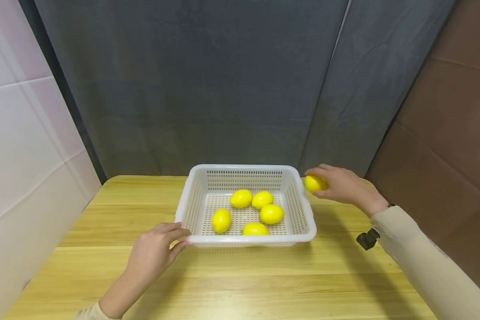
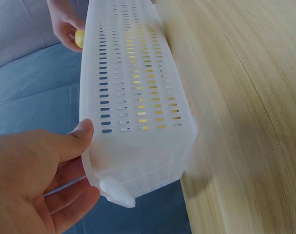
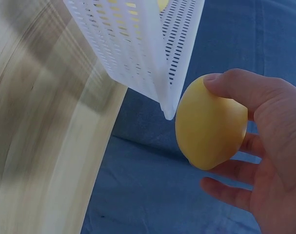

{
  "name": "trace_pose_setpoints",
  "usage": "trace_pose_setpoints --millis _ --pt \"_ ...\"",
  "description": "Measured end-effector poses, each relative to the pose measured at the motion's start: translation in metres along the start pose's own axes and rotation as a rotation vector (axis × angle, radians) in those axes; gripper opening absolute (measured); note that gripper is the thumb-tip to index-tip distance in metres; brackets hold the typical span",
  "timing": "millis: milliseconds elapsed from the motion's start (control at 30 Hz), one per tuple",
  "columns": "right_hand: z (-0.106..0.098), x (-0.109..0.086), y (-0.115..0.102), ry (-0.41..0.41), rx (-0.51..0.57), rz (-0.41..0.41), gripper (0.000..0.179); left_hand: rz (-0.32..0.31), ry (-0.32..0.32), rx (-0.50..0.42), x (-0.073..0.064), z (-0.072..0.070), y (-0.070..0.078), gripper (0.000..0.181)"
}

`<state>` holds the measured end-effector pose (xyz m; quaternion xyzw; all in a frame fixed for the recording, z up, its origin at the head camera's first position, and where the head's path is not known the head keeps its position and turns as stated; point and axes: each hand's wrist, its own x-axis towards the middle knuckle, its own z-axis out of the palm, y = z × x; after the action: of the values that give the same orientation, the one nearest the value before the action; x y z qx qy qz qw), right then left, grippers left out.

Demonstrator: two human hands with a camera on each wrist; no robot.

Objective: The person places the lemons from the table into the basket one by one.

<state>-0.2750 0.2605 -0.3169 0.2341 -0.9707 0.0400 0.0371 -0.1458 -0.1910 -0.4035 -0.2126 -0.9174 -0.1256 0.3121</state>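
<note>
A white perforated plastic basket (image 1: 246,238) stands on the wooden table with several yellow lemons (image 1: 271,214) lying inside. My left hand (image 1: 154,253) pinches the basket's rim at its near left corner; the left wrist view shows the thumb on the outer side and the fingers curled behind. Just outside the basket's right rim, my right hand (image 1: 340,186) holds another lemon (image 1: 314,183). In the right wrist view, this lemon (image 3: 208,126) sits between thumb and fingers, above table height and close to the basket's corner.
The basket rests on a light wooden table (image 1: 232,284). Dark grey cloth (image 1: 208,89) hangs behind the far table edge. A white panel (image 1: 32,120) stands on the left and a brown one (image 1: 448,115) on the right. A small black device (image 1: 367,239) hangs at the right wrist.
</note>
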Motion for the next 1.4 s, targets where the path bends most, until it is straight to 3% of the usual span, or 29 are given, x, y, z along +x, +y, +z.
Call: trace_pose_setpoints --millis 1400 --pt "-0.005 0.034 -0.038 -0.049 -0.047 -0.108 0.054 0.001 0.004 0.001 0.000 0.001 0.001 0.031"
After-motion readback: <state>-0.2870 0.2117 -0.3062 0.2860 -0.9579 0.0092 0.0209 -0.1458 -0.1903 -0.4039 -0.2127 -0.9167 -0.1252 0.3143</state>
